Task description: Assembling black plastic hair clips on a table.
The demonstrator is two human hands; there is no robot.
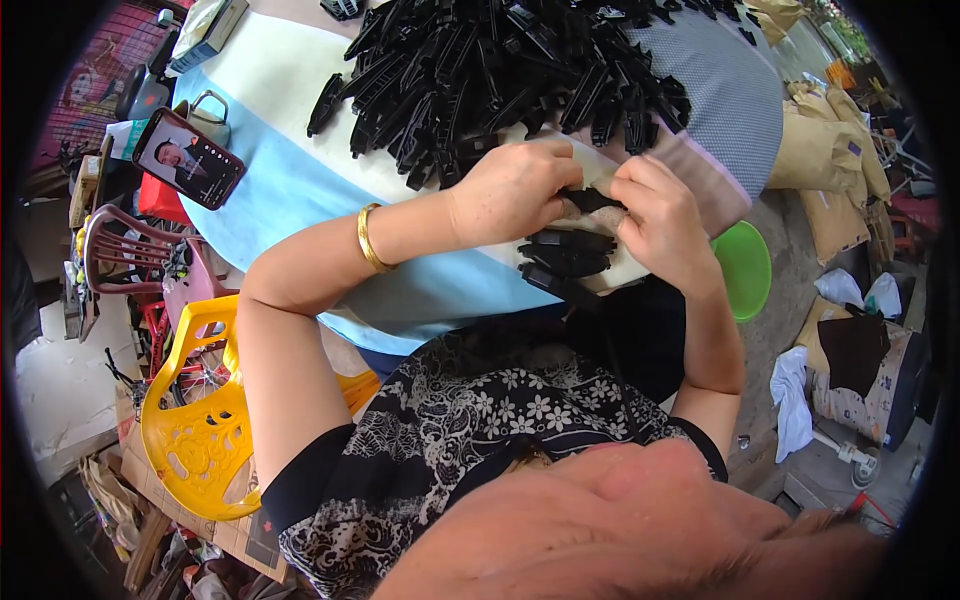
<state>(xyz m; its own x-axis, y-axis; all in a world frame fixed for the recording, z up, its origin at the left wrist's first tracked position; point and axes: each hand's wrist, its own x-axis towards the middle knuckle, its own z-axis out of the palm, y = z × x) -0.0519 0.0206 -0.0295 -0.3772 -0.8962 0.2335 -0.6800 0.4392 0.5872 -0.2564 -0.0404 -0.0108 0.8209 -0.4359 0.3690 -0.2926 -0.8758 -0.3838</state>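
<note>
Cloth-draped surface (275, 190), black parts (460, 75) heaped at 12 o'clock, likely for reach. Left hand (522, 188), right hand (662, 212): fingers clamped on opposite ends of black piece (594, 200) near 2 o'clock, probably steadying it.

Black piece (594, 200) partly hidden by fingers (640, 182); black pile (480, 75) cropped above.

Beyond the gold bangle (371, 238), the left hand (530, 185) curls its fingers inward. Farther right of the bangle, the right hand (665, 215) pinches, wrist bent.

cloth-covered table (290, 170), heaped black parts (480, 75)
</note>
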